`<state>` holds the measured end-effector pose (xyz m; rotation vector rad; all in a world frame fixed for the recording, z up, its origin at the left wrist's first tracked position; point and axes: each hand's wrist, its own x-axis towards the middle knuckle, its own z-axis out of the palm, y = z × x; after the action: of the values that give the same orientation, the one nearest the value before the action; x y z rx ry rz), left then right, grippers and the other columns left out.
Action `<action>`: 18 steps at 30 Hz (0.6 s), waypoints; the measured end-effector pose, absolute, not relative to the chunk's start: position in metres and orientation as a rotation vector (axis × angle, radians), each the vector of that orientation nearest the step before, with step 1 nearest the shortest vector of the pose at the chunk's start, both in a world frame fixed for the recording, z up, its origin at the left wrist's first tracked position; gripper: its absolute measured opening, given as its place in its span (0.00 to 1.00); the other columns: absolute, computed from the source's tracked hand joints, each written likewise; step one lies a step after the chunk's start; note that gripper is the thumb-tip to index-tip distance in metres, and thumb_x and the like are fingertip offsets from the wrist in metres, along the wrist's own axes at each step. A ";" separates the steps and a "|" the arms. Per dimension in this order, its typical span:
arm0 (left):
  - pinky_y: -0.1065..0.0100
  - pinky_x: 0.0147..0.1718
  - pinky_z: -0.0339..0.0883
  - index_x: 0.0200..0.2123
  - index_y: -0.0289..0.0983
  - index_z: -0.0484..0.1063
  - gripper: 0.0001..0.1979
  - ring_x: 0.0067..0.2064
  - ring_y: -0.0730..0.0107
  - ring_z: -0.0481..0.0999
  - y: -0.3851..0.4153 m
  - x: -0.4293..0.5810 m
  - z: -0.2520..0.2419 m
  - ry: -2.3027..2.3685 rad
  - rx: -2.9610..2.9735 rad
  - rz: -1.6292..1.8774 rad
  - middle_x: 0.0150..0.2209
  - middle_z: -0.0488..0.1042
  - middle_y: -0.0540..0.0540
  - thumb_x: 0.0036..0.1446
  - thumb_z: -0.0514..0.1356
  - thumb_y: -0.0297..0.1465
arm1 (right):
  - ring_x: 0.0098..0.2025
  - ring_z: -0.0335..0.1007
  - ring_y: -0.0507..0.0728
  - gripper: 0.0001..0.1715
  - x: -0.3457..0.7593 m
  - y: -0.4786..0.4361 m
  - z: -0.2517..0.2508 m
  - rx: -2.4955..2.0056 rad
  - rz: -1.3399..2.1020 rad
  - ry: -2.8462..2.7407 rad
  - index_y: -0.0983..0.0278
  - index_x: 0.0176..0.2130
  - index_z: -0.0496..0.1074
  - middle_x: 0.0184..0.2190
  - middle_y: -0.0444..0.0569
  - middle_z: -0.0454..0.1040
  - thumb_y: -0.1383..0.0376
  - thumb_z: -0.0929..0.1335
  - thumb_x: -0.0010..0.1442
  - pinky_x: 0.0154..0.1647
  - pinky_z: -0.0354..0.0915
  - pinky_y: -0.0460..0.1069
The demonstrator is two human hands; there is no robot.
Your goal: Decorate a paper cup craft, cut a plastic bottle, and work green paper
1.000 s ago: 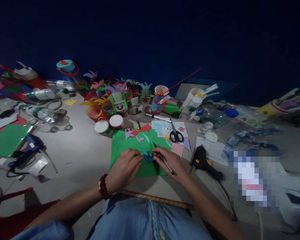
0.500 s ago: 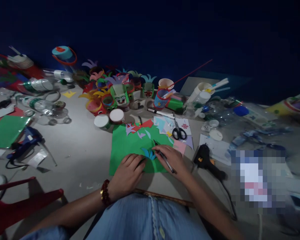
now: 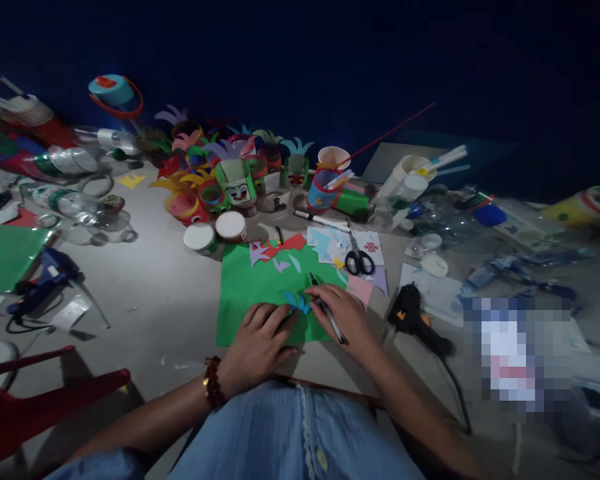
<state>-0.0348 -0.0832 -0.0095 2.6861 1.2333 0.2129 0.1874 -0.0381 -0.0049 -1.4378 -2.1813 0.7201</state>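
Observation:
A green sheet (image 3: 250,287) lies on the table in front of me, with a small blue paper piece (image 3: 300,303) near its lower right. My left hand (image 3: 260,340) rests on the sheet's lower edge, fingers spread, its fingertips at the blue piece. In my right hand (image 3: 343,317) is a black pen (image 3: 333,320), slanting between the fingers, while the thumb and fingertip meet at the blue piece's right side. Red and purple paper scraps (image 3: 283,250) lie along the sheet's top edge. Black-handled scissors (image 3: 359,261) rest on paper at its upper right.
A black glue gun (image 3: 415,317) with its cable lies right of the sheet. Two white-lidded jars (image 3: 200,237) and decorated cups (image 3: 236,180) stand behind it. Plastic bottles (image 3: 70,203) and a blue glue gun (image 3: 53,273) are at left, beside a red chair (image 3: 45,407).
My left hand has shifted slightly toward the right over the blue piece, and its thumb now shows. The right hand has barely moved, still with the pen. The view has tilted slightly.

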 end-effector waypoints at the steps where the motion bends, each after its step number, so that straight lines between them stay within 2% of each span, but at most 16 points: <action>1: 0.52 0.56 0.58 0.62 0.37 0.65 0.28 0.55 0.52 0.64 -0.083 -0.035 -0.010 1.227 2.688 0.209 0.59 0.69 0.41 0.63 0.60 0.45 | 0.44 0.75 0.60 0.15 0.188 -0.038 -0.005 -1.436 0.731 -2.181 0.61 0.46 0.73 0.41 0.52 0.78 0.73 0.65 0.62 0.46 0.68 0.52; 18: 0.52 0.58 0.56 0.65 0.37 0.61 0.30 0.56 0.52 0.63 -0.083 -0.035 -0.009 1.210 2.665 0.140 0.66 0.65 0.46 0.65 0.57 0.44 | 0.42 0.74 0.60 0.16 0.186 -0.037 -0.002 -1.432 0.749 -2.173 0.61 0.46 0.72 0.39 0.51 0.77 0.75 0.64 0.59 0.45 0.68 0.52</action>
<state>-0.0354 -0.0826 -0.0092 2.6652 1.2099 0.1398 0.1864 -0.0367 -0.0023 -1.4318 -2.1733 0.7492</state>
